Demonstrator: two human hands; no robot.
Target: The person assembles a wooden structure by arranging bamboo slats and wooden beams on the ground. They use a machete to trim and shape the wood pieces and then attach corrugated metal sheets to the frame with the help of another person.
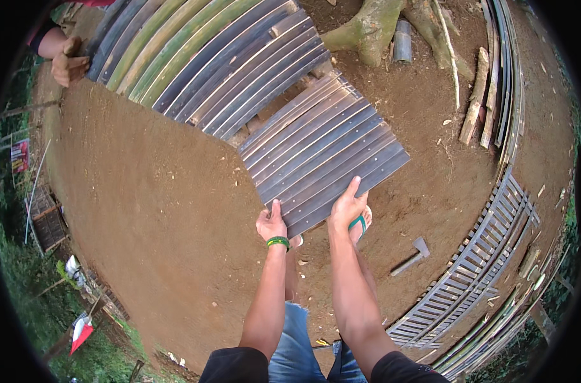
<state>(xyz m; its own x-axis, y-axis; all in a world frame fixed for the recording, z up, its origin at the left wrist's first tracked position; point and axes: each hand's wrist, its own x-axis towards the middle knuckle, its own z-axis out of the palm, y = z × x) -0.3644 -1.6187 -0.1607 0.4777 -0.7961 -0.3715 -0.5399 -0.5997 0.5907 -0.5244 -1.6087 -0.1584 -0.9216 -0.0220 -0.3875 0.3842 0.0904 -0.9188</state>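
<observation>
A square panel of dark bamboo slats (322,153) is held in front of me by its near edge. My left hand (272,221), with a green and yellow band on the wrist, is closed on the near left corner, thumb on top. My right hand (348,207) grips the near right side the same way, its other fingers mostly hidden underneath. The panel's far edge meets or overlaps the near end of a long slatted bamboo platform (207,57), whose slats run from dark to green. Whether the panel rests on it I cannot tell.
Another person's hand (69,62) is by the platform's far left end. A hatchet (412,255) lies on the dirt to my right. Beyond it are a slatted bamboo frame (463,268), logs (474,96) and long poles (507,325). A tree trunk (373,32) stands ahead.
</observation>
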